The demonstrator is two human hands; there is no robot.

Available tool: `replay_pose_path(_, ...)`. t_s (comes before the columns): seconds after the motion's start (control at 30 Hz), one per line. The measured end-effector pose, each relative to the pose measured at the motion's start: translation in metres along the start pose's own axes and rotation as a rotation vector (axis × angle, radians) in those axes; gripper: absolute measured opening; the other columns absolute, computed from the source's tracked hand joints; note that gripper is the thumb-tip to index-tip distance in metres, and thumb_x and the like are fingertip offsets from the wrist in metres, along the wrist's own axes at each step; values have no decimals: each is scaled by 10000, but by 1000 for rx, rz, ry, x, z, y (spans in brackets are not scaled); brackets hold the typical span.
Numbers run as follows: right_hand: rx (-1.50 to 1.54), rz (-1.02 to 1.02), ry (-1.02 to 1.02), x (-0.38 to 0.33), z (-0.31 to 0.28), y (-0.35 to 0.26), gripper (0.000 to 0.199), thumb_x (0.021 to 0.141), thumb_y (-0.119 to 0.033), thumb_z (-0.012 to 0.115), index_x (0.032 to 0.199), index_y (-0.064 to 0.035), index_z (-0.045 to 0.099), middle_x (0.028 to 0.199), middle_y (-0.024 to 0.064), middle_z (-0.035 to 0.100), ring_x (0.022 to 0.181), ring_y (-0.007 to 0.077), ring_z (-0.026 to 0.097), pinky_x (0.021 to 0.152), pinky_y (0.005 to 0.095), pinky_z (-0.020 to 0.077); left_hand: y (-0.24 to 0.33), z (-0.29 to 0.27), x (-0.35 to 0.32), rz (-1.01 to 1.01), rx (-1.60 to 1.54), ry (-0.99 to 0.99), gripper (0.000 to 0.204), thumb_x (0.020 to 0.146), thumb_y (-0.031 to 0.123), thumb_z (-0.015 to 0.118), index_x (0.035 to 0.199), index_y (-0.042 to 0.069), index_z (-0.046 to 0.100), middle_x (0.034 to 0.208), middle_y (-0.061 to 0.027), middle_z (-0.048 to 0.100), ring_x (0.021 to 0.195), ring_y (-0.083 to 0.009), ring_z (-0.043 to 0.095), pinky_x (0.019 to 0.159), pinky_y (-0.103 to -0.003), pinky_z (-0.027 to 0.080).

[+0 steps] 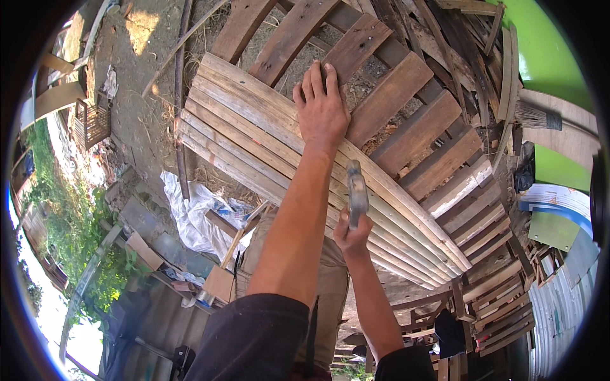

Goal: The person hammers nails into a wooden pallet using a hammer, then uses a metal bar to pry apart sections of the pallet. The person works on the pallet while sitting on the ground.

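Observation:
Several long, pale wooden slats lie side by side in front of me, slanting from upper left to lower right. My left hand rests palm down across the farthest slat, its fingers stretched onto a brown board. Nothing is gripped in it. Closer to my body, my right hand is closed round the handle of a hammer. The hammer's metal head is raised over the slats; whether it touches them I cannot tell. Beyond the slats, brown boards form a pallet-like frame with gaps between them.
A pile of loose boards lies behind the frame at the far right. White crumpled sheeting is on the ground at left, near a slatted crate. Stacked wooden frames and corrugated metal sheets stand at right.

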State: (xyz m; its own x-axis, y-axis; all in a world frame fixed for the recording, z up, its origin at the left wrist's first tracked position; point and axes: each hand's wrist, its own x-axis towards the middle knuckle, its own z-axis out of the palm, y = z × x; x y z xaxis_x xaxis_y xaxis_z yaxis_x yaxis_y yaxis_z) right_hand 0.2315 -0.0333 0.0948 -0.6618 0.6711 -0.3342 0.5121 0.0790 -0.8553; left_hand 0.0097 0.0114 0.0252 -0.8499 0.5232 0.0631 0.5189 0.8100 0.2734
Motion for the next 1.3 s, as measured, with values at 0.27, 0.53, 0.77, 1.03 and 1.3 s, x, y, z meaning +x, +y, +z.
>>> replay_pose_path(0.27, 317, -75, 156, -20, 7, 19, 200, 1010, -160, 510, 907, 3, 564, 598, 112, 552, 482, 289, 568, 476, 370, 450, 0, 1, 0, 6, -12, 10, 476, 1017, 271, 545, 1431, 46, 474, 1497, -176, 443, 1392, -340, 403, 1143, -509, 303)
replay_pose_path(0.53, 277, -12, 70, 4, -7, 6, 318, 1037, -261, 512, 847, -6, 496, 562, 98, 482, 462, 238, 520, 466, 360, 393, 1, 1, -2, -4, -8, -2, 476, 1020, 277, 541, 1430, 45, 475, 1498, -173, 443, 1394, -332, 403, 1147, -510, 298)
replay_pose_path(0.77, 99, 121, -10, 5, 3, 14, 349, 1036, -312, 542, 865, -8, 513, 585, 84, 498, 486, 230, 550, 478, 372, 408, 2, 1, -1, -9, -4, 9, 484, 1002, 255, 563, 1431, 48, 477, 1494, -168, 448, 1388, -331, 411, 1143, -501, 302)
replay_pose_path(1.03, 37, 135, -31, 7, 7, 8, 444, 1075, -427, 469, 923, -11, 497, 626, 17, 453, 487, 90, 403, 462, 262, 345, 0, 0, 1, -4, -18, 21, 489, 985, 231, 579, 1428, 48, 482, 1494, -172, 446, 1376, -330, 423, 1137, -505, 304)
replay_pose_path(1.3, 206, 113, -8, 1, 9, 23, 524, 1054, -532, 451, 883, -37, 452, 659, 8, 448, 495, 75, 394, 436, 234, 328, 2, 0, -1, -4, -1, 30, 484, 988, 248, 584, 1416, 42, 493, 1471, -168, 472, 1373, -329, 427, 1126, -503, 315)
